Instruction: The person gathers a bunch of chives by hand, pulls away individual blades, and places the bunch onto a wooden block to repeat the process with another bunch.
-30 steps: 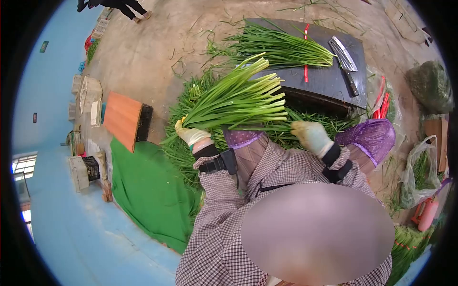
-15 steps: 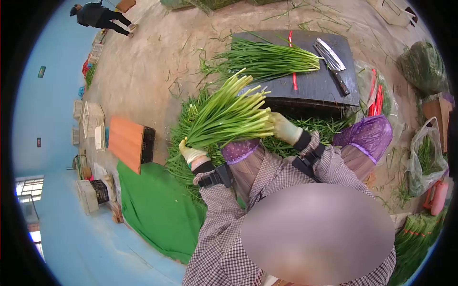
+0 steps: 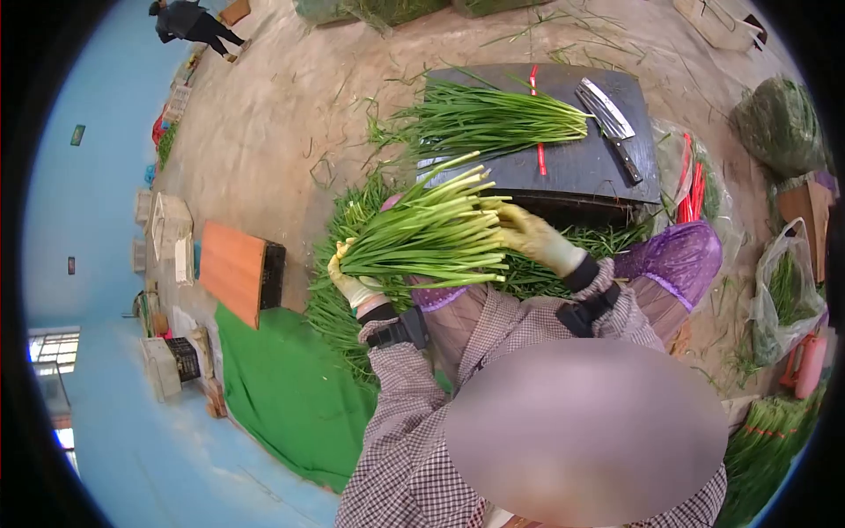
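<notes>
My left hand [image 3: 354, 275], in a pale glove, is closed around the leafy side of a loose bunch of garlic chives [image 3: 422, 233]. The bunch lies above my left knee, its pale stalk ends pointing right. My right hand [image 3: 541, 239], also gloved, has its fingers bent around some of those stalk ends; its fingertips are partly hidden among them. Beyond, a second bunch of garlic chives [image 3: 502, 114] rests on a dark board [image 3: 563, 165], across a red tie strip [image 3: 540, 160]. To its right lies a cleaver [image 3: 609, 119] with a dark handle.
Loose greens [image 3: 339, 326] are heaped beside and under my knees. Red strips [image 3: 693, 195] lie in plastic right of the board. A bag of greens [image 3: 782, 304] stands at right, a green cloth [image 3: 290, 396] and an orange panel [image 3: 233, 268] at left. Another person [image 3: 198, 25] is far back.
The bunch has tipped lower, with its stalks spread more loosely. My right hand has shifted slightly right, fingers reaching further along the stalk ends. The distant person has changed stance.
</notes>
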`<state>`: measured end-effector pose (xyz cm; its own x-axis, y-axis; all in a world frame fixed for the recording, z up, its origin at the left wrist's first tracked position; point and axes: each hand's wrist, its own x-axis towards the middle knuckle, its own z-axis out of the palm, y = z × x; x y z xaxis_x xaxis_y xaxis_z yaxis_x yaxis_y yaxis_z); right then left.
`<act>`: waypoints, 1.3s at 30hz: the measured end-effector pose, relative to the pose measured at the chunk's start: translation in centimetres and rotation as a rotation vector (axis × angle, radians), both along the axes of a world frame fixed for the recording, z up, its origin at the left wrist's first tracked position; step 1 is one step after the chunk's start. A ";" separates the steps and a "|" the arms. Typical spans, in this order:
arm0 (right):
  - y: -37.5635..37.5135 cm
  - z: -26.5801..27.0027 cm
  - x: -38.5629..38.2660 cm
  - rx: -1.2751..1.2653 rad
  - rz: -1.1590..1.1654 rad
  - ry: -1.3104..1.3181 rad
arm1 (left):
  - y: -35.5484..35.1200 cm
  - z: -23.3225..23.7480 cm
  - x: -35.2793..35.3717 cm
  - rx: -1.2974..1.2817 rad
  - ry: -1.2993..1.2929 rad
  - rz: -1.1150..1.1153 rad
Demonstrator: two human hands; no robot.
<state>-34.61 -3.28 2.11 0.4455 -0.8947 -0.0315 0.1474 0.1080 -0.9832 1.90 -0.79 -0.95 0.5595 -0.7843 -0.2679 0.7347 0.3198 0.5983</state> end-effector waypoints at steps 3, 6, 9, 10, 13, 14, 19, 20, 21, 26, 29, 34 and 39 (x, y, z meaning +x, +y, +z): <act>-0.8 -4.4 2.3 -0.032 0.216 -0.287 | -0.7 0.5 -0.2 -0.039 0.034 -0.083; 0.7 -1.2 0.8 -0.574 -0.162 0.343 | -0.5 -0.2 1.4 -0.056 -0.004 -0.201; 2.1 -0.2 -2.9 -0.134 -0.345 0.356 | -0.8 0.0 0.5 -0.128 0.057 -0.092; 2.2 -0.1 -3.9 -0.191 -0.415 0.444 | -1.0 0.0 0.4 -0.123 0.053 -0.041; 3.2 3.5 -3.5 -0.408 -0.533 0.367 | -1.3 -0.3 1.0 -0.233 0.088 -0.080; 2.9 4.9 -3.1 -0.565 -0.397 0.404 | -1.4 -0.5 1.1 -0.273 0.103 -0.106; 1.0 2.8 1.6 -0.763 -0.173 0.703 | -2.2 3.1 -1.5 -0.245 -0.005 -0.038; 0.6 1.5 1.8 -0.768 -0.113 0.585 | -2.2 4.1 -2.1 -0.340 0.085 -0.051; 1.3 2.5 2.3 -0.700 -0.234 0.607 | -2.3 4.5 -2.2 -0.435 0.176 -0.064; 2.3 5.1 -0.6 0.135 0.034 -0.078 | -2.1 5.7 -2.3 -0.592 0.298 -0.077; 2.7 6.9 0.8 -0.021 0.084 0.051 | -2.3 6.5 -3.1 -0.672 0.293 -0.117; 2.3 4.5 3.1 0.093 0.115 -0.120 | -2.3 8.0 -3.7 -0.675 0.266 -0.138; 3.2 4.8 3.6 0.159 0.118 -0.156 | -2.0 7.8 -4.0 -0.691 0.313 -0.097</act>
